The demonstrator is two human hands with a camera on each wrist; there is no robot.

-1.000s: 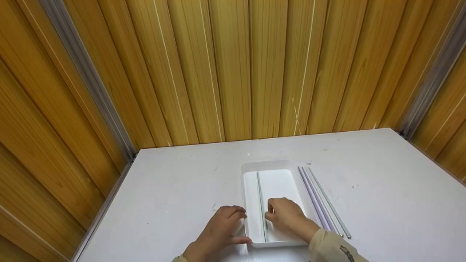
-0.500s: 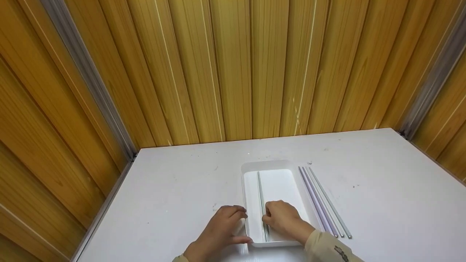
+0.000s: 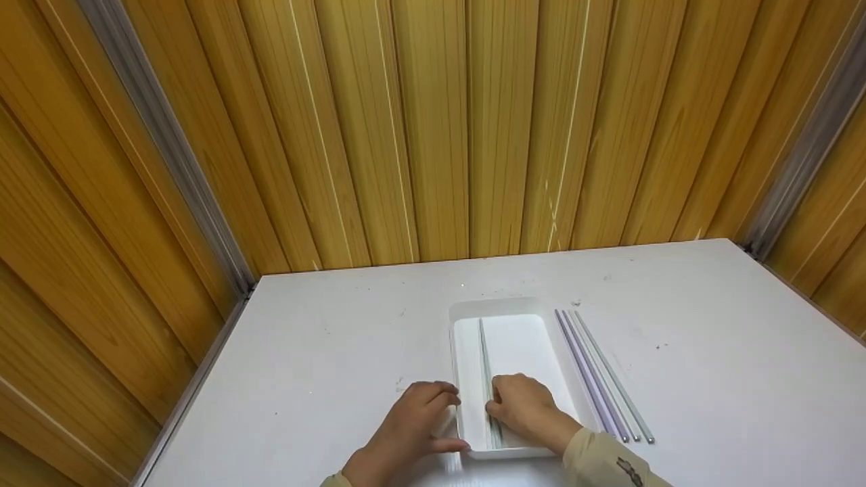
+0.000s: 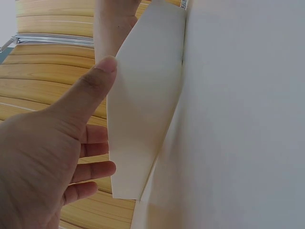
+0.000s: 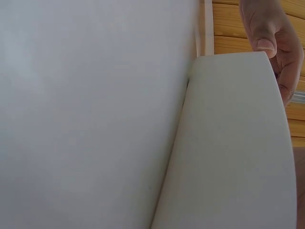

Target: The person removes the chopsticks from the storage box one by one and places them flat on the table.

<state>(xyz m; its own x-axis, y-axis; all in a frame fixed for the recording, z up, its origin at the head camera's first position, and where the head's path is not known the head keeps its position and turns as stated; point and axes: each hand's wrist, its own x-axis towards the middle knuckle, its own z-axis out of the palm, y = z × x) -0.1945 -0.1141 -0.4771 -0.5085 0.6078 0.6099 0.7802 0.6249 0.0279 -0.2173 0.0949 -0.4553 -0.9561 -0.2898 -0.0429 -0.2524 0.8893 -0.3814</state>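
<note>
In the head view, a white rectangular tray (image 3: 502, 454) lies lengthwise on the white table. Slim pale green chopsticks (image 3: 484, 352) lie close together along its left part. My right hand (image 3: 526, 406) reaches into the tray with bent fingers, pinching at the chopsticks' near half; its fingertips partly hide them. My left hand (image 3: 414, 418) rests against the tray's left side, thumb at the near left corner. In the left wrist view, the left thumb (image 4: 106, 65) touches the tray's rim and the other fingers lie along its side. The right wrist view shows mostly the tray's outer wall (image 5: 228, 143).
Several purple and pale green chopsticks (image 3: 612, 385) with silvery ends lie side by side on the table (image 3: 325, 365), just right of the tray. Wood-patterned panels (image 3: 433, 135) stand behind the table and at both sides.
My right hand has shifted slightly left, up to the chopsticks in the tray. Their near ends now look spread a little apart. The left hand stays at the tray's side.
</note>
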